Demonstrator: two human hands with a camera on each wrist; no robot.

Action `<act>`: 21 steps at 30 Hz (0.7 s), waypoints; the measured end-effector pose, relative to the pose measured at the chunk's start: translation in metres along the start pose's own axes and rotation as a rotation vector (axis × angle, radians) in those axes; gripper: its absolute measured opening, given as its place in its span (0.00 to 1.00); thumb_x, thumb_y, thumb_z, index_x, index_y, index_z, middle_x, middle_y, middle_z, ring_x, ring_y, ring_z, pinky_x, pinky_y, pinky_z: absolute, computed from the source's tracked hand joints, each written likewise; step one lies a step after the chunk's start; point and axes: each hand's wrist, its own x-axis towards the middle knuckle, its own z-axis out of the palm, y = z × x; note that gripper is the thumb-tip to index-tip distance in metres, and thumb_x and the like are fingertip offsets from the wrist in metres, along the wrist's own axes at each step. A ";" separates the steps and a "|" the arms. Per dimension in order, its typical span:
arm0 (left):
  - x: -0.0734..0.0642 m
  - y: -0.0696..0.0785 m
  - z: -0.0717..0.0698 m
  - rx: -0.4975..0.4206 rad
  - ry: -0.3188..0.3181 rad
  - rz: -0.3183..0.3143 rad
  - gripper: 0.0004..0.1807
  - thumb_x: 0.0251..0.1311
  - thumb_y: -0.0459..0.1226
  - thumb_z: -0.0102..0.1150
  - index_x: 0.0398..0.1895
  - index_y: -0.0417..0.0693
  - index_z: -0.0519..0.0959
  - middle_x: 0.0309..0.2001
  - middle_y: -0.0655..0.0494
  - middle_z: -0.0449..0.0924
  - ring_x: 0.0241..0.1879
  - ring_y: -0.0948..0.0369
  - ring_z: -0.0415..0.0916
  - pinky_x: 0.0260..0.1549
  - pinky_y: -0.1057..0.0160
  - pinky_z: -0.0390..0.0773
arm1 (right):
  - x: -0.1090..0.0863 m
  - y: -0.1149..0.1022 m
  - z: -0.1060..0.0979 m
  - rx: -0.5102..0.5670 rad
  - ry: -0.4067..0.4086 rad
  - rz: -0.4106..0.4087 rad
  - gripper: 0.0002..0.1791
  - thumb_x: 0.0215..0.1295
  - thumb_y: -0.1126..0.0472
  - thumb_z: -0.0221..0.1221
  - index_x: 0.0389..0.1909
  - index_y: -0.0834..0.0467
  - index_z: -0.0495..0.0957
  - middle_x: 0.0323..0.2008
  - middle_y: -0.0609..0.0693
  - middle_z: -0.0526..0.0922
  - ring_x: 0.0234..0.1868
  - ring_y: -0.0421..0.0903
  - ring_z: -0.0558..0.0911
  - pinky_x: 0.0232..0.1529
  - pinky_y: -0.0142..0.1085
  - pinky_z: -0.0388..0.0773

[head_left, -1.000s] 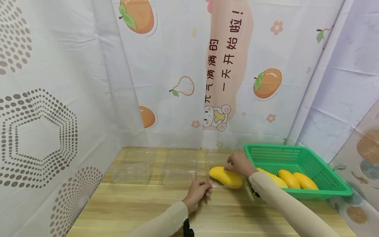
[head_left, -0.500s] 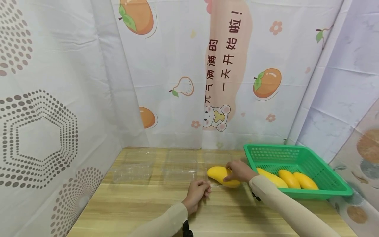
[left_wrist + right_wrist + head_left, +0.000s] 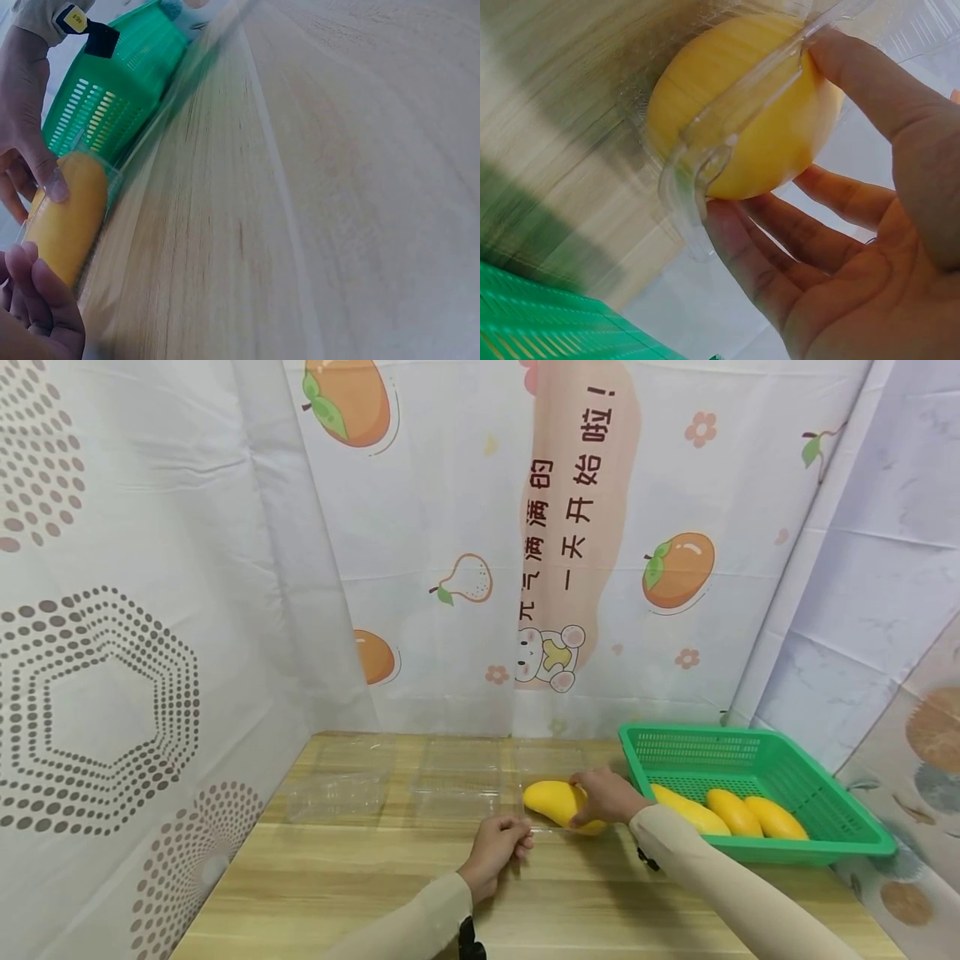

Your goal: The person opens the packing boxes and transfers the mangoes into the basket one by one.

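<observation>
A yellow mango (image 3: 551, 800) lies in the right-hand clear plastic box (image 3: 551, 760), which has its lid folded back. My right hand (image 3: 606, 795) grips the mango from the right, thumb on the near side and fingers on the far side. In the right wrist view the box's rim (image 3: 765, 71) crosses in front of the mango, with the thumb and fingertips close against both. At the box's front left corner, my left hand (image 3: 495, 852) has curled fingers that pinch the edge. Its fingertips (image 3: 31, 255) come right up to the mango's near end in the left wrist view.
Right of the box stands a green basket (image 3: 832, 843) with several mangoes (image 3: 731, 812) along its near side. Two more clear boxes, one in the middle (image 3: 457, 785) and one at left (image 3: 337, 793), stand on the wooden table (image 3: 330, 877). A printed curtain (image 3: 450, 652) hangs behind.
The mango has moved slightly left and down into the box. My right hand has shifted from atop its end to a grip round it. My left hand and the box have slid a little left.
</observation>
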 end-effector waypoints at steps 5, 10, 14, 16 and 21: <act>-0.001 0.003 -0.002 0.007 -0.013 -0.008 0.15 0.72 0.38 0.62 0.38 0.31 0.83 0.27 0.54 0.83 0.21 0.67 0.72 0.24 0.70 0.75 | 0.003 0.002 0.004 0.003 0.002 0.011 0.27 0.44 0.50 0.82 0.40 0.61 0.83 0.30 0.46 0.78 0.33 0.47 0.73 0.35 0.43 0.75; 0.000 0.004 -0.003 0.013 -0.018 -0.010 0.15 0.72 0.38 0.62 0.37 0.31 0.83 0.26 0.55 0.82 0.21 0.66 0.72 0.24 0.70 0.75 | 0.004 0.002 0.007 -0.021 0.018 0.009 0.26 0.45 0.49 0.82 0.35 0.59 0.80 0.26 0.46 0.75 0.29 0.46 0.71 0.33 0.41 0.72; 0.001 0.003 -0.003 0.018 -0.023 -0.014 0.14 0.72 0.38 0.61 0.37 0.32 0.83 0.26 0.55 0.82 0.21 0.66 0.72 0.25 0.70 0.75 | 0.002 0.000 0.007 -0.024 0.021 0.017 0.27 0.45 0.48 0.81 0.35 0.60 0.79 0.26 0.47 0.74 0.30 0.47 0.71 0.33 0.41 0.72; 0.001 0.003 -0.004 0.020 -0.026 -0.017 0.14 0.72 0.38 0.61 0.37 0.32 0.83 0.27 0.54 0.82 0.21 0.66 0.73 0.25 0.70 0.75 | 0.002 -0.001 0.007 -0.023 0.024 0.014 0.27 0.45 0.48 0.81 0.35 0.60 0.78 0.26 0.47 0.74 0.30 0.47 0.71 0.33 0.41 0.72; 0.002 0.002 -0.004 0.026 -0.028 -0.023 0.14 0.72 0.38 0.61 0.37 0.32 0.83 0.27 0.54 0.82 0.22 0.66 0.73 0.25 0.69 0.75 | 0.004 -0.003 0.007 -0.033 0.023 0.014 0.26 0.44 0.49 0.82 0.31 0.58 0.76 0.25 0.47 0.74 0.29 0.46 0.71 0.33 0.41 0.73</act>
